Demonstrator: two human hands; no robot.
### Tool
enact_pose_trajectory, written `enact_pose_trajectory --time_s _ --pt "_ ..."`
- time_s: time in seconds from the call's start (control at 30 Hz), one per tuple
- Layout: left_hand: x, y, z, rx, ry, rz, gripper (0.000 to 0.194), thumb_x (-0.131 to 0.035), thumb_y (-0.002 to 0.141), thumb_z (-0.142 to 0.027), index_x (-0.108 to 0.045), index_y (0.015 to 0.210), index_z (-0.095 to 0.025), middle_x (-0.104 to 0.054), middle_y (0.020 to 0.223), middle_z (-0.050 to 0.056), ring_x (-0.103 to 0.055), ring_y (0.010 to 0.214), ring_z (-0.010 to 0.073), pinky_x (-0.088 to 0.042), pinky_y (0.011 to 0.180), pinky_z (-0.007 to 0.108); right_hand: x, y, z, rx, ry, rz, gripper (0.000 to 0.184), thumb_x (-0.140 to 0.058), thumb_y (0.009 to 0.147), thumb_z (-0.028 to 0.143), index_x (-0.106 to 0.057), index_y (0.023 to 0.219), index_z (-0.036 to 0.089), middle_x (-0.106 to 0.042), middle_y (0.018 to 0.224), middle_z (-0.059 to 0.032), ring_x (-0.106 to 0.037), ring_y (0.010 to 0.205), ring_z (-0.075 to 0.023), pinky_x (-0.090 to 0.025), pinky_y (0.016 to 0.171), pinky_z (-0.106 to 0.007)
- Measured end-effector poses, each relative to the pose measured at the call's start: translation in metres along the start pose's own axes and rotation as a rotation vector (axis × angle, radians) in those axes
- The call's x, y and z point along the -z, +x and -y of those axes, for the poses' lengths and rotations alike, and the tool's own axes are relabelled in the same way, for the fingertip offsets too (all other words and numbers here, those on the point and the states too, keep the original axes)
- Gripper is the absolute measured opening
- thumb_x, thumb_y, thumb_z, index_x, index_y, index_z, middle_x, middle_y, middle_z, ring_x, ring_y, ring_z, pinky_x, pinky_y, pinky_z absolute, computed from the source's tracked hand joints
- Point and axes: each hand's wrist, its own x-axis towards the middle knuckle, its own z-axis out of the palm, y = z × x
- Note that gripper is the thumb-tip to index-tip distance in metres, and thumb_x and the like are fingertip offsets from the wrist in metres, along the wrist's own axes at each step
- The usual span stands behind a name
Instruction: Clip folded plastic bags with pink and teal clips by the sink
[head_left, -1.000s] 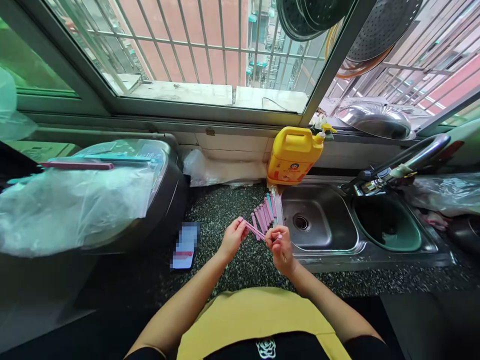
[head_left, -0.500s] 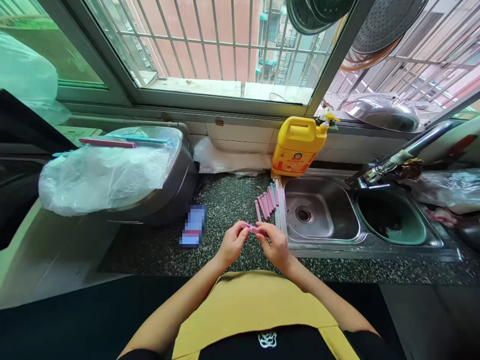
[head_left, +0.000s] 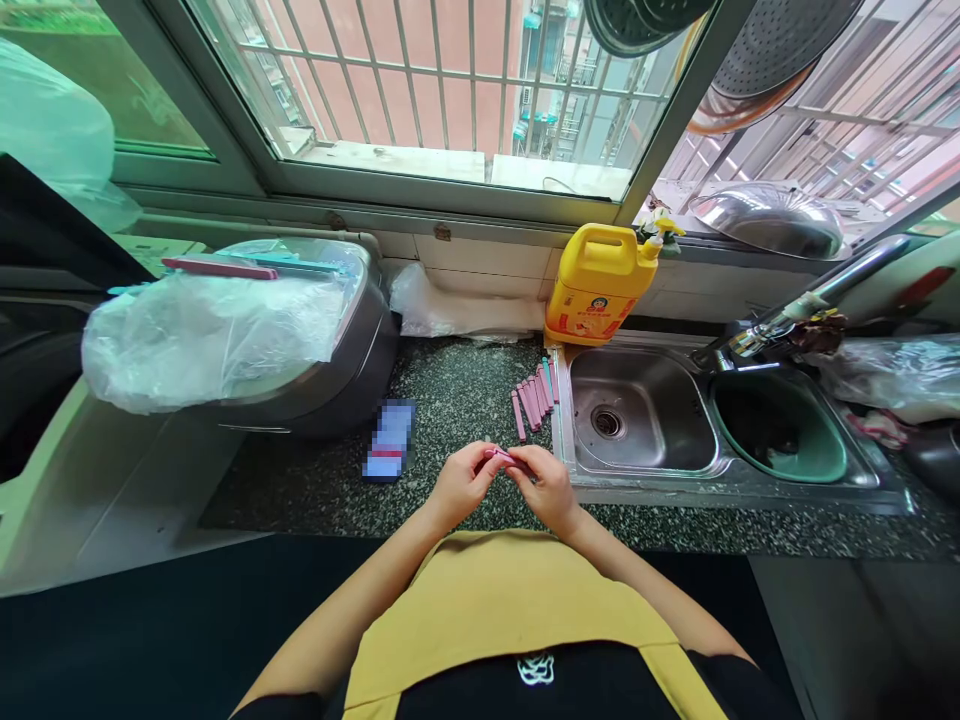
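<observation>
Just above the counter's front part, my left hand [head_left: 463,482] and my right hand [head_left: 549,488] are close together, fingertips pinched on a slim pink bag sealing clip [head_left: 499,455]. One end of it is in each hand, and the fingers hide much of its length. Beyond my right hand, a row of pink sealing clips [head_left: 531,402] lies on the counter beside the sink's left rim. A teal clip [head_left: 547,374] is among them.
The steel sink [head_left: 637,425] is to the right, with a green basin [head_left: 814,465] in its second bowl. A yellow jug [head_left: 596,285] stands behind. On the left are a blurred-out phone-like object [head_left: 390,440] and a dark appliance [head_left: 337,385] topped by a clipped plastic bag [head_left: 210,335].
My right hand has turned and moved closer to my left, both still on the pink clip. They have drawn back slightly from the row of clips. The camera view has shifted.
</observation>
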Motion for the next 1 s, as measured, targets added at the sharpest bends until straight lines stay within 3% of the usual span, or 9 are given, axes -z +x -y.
enact_pose_trajectory --time_s 0.33,0.67,0.8,1.0 --pt "0.000 0.000 0.009 -0.053 0.058 0.007 0.018 -0.052 0.083 -0.028 -0.065 0.080 -0.015 -0.065 0.073 0.003 -0.057 0.066 0.0116 -0.045 0.064 0.022 -0.003 0.000 -0.004 -0.135 0.072 0.033 0.006 -0.055 0.080 0.018 -0.061 0.081 0.018 -0.062 0.075 -0.0024 -0.057 0.069 -0.0125 -0.046 0.061 -0.023" --pt "-0.005 0.009 0.026 0.029 0.095 0.031 0.019 -0.047 0.082 -0.023 -0.063 0.075 -0.016 -0.066 0.074 0.004 -0.059 0.069 0.0133 -0.045 0.066 0.023 -0.014 -0.005 -0.015 -0.212 -0.030 0.093 0.009 -0.055 0.080 0.021 -0.062 0.084 0.017 -0.065 0.077 -0.0035 -0.058 0.069 -0.0135 -0.045 0.064 -0.024" --pt "-0.009 0.027 0.038 0.132 0.123 0.035 0.023 -0.046 0.081 -0.026 -0.062 0.070 -0.015 -0.063 0.066 0.001 -0.055 0.062 0.0125 -0.041 0.060 0.022 -0.019 -0.003 -0.025 -0.241 -0.257 0.191 0.012 -0.055 0.080 0.022 -0.062 0.087 0.016 -0.067 0.079 -0.0053 -0.061 0.073 -0.0157 -0.044 0.067 -0.025" --pt "-0.029 0.064 0.060 0.354 0.262 0.101 0.025 -0.045 0.082 -0.030 -0.063 0.076 -0.014 -0.065 0.071 0.003 -0.056 0.065 0.0135 -0.040 0.061 0.023 -0.028 0.024 -0.045 -0.454 -0.677 0.438 0.026 -0.046 0.085 0.034 -0.064 0.085 0.015 -0.069 0.080 -0.0098 -0.065 0.074 -0.0198 -0.043 0.065 -0.025"
